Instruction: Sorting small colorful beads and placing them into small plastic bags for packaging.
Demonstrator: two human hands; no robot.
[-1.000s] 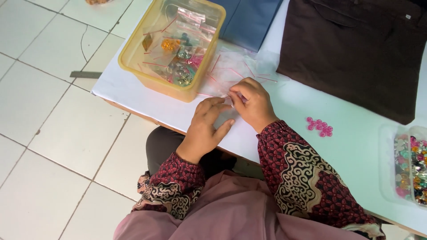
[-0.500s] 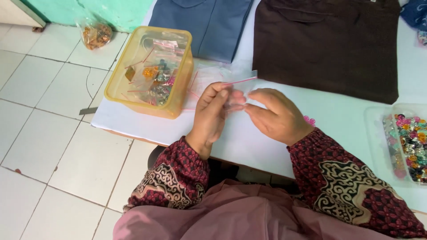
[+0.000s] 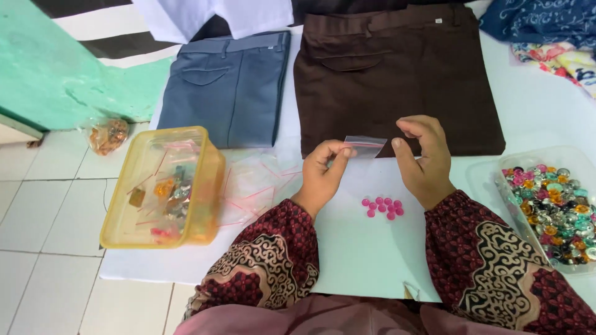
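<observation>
My left hand [image 3: 323, 170] pinches one end of a small clear plastic bag with a red seal strip [image 3: 365, 146], held up above the white table [image 3: 347, 248]. My right hand [image 3: 422, 158] is at the bag's other end, thumb and fingers curled close to it; whether it touches the bag I cannot tell. Below the bag, several small pink buttons [image 3: 382, 208] lie in a cluster on the table between my wrists.
A yellow plastic box [image 3: 162, 189] with small packets stands at the left, loose clear bags [image 3: 251, 183] beside it. A clear tray of colourful buttons [image 3: 549, 201] sits at the right. Brown trousers [image 3: 391, 74] and grey trousers [image 3: 226, 87] lie behind.
My view has tilted up and shifted right. Both hands rose from the table and moved apart, now holding the small bag out flat; the pink buttons have come into view between them.
</observation>
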